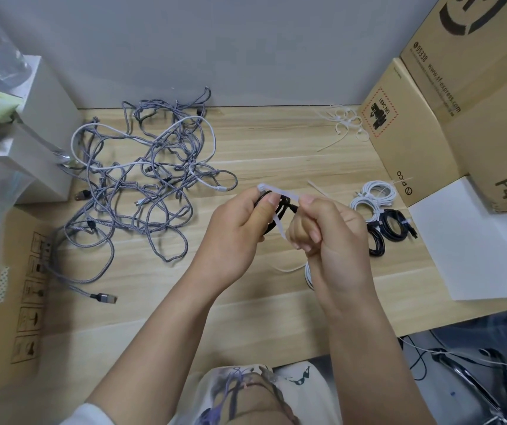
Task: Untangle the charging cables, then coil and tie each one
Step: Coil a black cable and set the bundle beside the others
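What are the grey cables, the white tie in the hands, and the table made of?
Grey cables: probably a braided fabric jacket; a speckled woven texture shows. White tie: likely thin, semi-translucent plastic, smooth and bending as a flat strip. Table: pale wood or wood-look laminate with plank lines and grain; which one cannot be told.

**Desk layout by the clock**

Taking the two hands at the desk's (246, 142) middle as the centre: the tangled cable pile (141, 182) lies on the desk at nine to ten o'clock. Loose cable ties (345, 122) lie at one o'clock, against the wall. Coiled, tied cables (381, 210) sit at three o'clock, just before the stacked cardboard boxes (430, 118). A sheet of paper (476, 243) lies at four o'clock.
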A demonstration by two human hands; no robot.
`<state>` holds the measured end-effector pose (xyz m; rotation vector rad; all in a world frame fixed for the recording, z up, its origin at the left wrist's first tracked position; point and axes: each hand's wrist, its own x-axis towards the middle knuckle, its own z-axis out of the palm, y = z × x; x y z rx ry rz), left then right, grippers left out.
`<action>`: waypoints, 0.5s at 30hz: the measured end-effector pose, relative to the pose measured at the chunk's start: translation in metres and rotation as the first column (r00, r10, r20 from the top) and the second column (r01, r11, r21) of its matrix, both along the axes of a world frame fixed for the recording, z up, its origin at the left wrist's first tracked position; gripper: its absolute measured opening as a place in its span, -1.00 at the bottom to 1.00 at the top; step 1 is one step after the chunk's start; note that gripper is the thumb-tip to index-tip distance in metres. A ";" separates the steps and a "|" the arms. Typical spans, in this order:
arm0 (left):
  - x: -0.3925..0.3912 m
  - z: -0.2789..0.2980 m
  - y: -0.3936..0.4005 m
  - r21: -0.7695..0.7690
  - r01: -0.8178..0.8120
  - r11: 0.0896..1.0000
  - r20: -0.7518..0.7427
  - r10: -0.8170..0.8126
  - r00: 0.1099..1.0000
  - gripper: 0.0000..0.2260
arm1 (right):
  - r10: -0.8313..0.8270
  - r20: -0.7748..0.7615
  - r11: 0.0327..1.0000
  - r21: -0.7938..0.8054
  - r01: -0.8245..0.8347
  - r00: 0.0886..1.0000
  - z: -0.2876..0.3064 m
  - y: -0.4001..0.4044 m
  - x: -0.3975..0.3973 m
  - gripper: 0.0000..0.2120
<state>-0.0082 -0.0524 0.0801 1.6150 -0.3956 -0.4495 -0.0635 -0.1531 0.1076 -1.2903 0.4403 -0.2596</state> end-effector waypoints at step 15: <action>-0.002 0.003 0.001 0.092 -0.062 0.994 0.085 0.055 0.995 -0.81 | -0.037 -0.034 0.999 -0.001 0.037 0.999 -0.004 0.001 0.003 -0.60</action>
